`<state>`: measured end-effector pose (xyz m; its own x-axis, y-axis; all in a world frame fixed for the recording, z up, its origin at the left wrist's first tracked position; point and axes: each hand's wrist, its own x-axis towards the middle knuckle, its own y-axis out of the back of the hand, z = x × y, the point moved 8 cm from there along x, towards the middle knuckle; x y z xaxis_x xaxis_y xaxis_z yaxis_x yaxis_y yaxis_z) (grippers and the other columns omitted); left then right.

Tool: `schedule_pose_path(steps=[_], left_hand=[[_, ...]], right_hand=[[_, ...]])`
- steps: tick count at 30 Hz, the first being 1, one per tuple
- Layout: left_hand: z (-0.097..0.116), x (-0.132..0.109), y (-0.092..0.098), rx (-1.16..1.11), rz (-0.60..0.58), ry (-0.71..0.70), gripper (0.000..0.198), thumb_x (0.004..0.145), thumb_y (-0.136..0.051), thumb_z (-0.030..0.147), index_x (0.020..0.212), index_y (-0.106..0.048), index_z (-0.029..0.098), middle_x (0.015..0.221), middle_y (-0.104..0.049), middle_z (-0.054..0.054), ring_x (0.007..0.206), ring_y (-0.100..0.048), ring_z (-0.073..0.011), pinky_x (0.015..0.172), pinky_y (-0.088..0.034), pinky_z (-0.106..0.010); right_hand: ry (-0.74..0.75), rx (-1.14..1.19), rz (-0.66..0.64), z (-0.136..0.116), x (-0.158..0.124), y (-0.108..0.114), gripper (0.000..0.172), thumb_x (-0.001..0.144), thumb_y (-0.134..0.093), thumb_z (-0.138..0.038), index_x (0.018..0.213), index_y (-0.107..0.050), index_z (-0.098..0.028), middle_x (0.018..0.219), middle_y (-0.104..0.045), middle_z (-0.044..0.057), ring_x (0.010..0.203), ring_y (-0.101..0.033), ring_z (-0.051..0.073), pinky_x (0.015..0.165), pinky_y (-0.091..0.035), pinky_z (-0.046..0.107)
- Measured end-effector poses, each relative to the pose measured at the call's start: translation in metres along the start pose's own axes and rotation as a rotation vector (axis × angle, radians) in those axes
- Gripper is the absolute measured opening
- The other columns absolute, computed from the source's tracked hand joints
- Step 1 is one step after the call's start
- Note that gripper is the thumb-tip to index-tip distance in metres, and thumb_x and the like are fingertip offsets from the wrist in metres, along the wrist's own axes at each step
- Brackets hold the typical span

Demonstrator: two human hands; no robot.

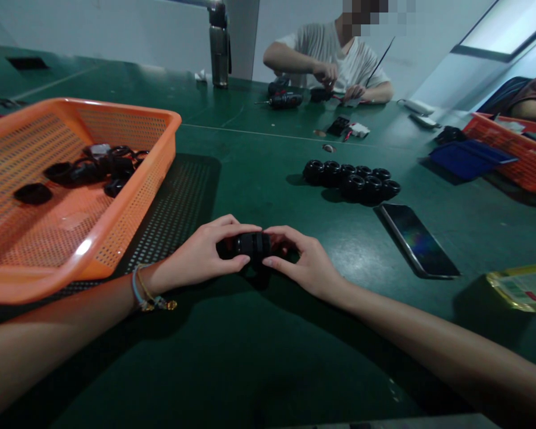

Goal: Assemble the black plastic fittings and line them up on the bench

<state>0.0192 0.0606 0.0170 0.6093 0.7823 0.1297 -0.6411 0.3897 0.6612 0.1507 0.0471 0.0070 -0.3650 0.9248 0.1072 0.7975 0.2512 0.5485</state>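
Note:
A dark cylindrical part (253,243) lies sideways between my hands, just above or on the green table (250,333). My left hand (212,247) grips its left end between thumb and fingers, with a bracelet at the wrist. On the right end, the thumb and fingers of my right hand (301,256) are closed. The undersides of the part are in shadow. Several round black parts (355,182) stand grouped beyond my right hand. An orange basket (134,229) at the left holds several black pieces (89,170).
A phone (420,241) and a yellow-edged package (524,288) lie at the right. Farther off are a blue tray (469,159), another orange basket (509,161), a power drill (286,100) and a metal bottle (218,50). A person (335,65) works across the table.

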Motion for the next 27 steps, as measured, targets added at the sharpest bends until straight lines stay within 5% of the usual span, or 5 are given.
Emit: schedule_pose_path(steps=[27], left_hand=[[0.0000,0.0004,0.0003,0.004,-0.001,0.002,0.044,0.075,-0.056,0.033,0.117,-0.059,0.020,0.093,-0.055,-0.003,0.085,-0.057,-0.0179,0.081,-0.047,-0.032]], right_hand=[[-0.006,-0.022,0.023,0.0004,0.0007,0.0015,0.024,0.075,-0.067,-0.022,0.098,-0.063,-0.019,0.091,-0.067,0.003,0.078,-0.059,0.015,0.068,-0.047,0.030]])
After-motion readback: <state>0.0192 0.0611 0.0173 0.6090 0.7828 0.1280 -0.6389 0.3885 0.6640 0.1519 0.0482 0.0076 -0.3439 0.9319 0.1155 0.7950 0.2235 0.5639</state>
